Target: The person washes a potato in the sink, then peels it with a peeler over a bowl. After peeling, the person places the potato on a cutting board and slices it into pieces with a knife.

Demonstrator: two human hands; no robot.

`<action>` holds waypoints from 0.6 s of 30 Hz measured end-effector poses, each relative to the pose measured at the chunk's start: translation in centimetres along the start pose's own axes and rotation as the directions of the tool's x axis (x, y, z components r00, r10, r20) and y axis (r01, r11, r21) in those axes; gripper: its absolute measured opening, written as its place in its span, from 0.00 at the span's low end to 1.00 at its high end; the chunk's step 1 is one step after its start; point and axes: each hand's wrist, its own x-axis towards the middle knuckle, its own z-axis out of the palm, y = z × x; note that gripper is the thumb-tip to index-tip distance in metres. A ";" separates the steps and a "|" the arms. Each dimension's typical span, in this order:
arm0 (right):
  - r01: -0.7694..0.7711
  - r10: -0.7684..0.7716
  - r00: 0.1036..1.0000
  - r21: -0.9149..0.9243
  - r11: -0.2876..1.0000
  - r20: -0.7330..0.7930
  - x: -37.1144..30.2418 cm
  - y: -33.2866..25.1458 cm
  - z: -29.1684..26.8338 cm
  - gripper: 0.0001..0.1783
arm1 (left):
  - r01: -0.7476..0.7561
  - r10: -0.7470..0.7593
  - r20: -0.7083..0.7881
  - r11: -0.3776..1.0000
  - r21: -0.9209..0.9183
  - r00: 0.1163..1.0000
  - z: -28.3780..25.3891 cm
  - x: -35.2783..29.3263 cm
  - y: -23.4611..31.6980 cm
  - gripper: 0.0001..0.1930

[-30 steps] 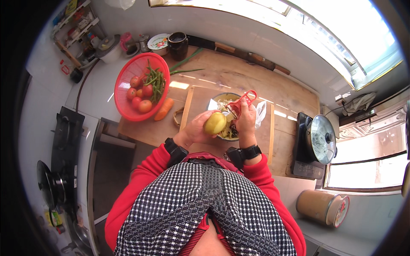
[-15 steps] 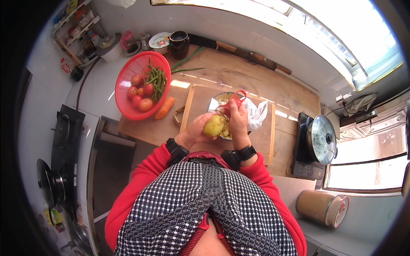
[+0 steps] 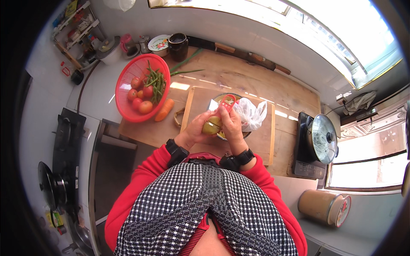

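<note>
By the counter's front edge, our left hand cups the potato, likely firm but slick, best gripped round its left end, while our right hand pinches the peeler.

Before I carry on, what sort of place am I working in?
A kitchen, probably a home one: there is a black stove on the left, a lidded pot on the right, and a red basket of vegetables at the worktop's far left.
</note>
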 end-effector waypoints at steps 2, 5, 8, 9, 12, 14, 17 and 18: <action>-0.095 0.119 0.989 0.232 0.968 -0.088 1.3 0.3 -1.0 0.10 | -0.073 0.053 0.124 0.983 0.168 0.991 0.2 -0.6 0.3 0.19; -0.147 0.222 0.938 0.273 0.951 -0.266 2.4 0.2 -2.8 0.10 | -0.246 0.151 0.234 0.856 0.455 0.960 0.4 -1.1 0.4 0.19; -0.084 0.148 0.966 0.288 0.954 -0.210 1.9 -0.2 -3.0 0.10 | 0.006 -0.016 0.120 0.997 0.080 0.993 0.4 -0.8 0.3 0.19; -0.078 0.126 0.979 0.278 0.957 -0.159 1.6 -0.3 -2.7 0.10 | 0.017 -0.021 0.101 0.999 0.038 0.995 0.3 -0.5 0.2 0.19; -0.062 0.064 0.998 0.139 0.988 -0.013 0.5 -0.1 -1.2 0.12 | 0.031 -0.031 0.006 0.999 -0.022 1.000 0.1 -0.1 -0.1 0.18; 0.021 -0.016 0.998 -0.064 0.998 0.067 0.1 0.3 -0.6 0.11 | 0.015 -0.015 -0.015 1.000 -0.008 1.000 0.0 -0.1 -0.1 0.19; -0.069 0.069 0.998 0.087 0.994 -0.003 0.8 1.0 -1.0 0.09 | -0.124 0.104 0.090 0.961 0.247 0.990 -0.2 -0.4 -0.1 0.19; -0.105 0.113 0.993 0.216 0.971 -0.028 1.2 1.0 -1.5 0.09 | -0.238 0.176 0.177 0.867 0.438 0.968 -0.4 -0.6 -0.1 0.19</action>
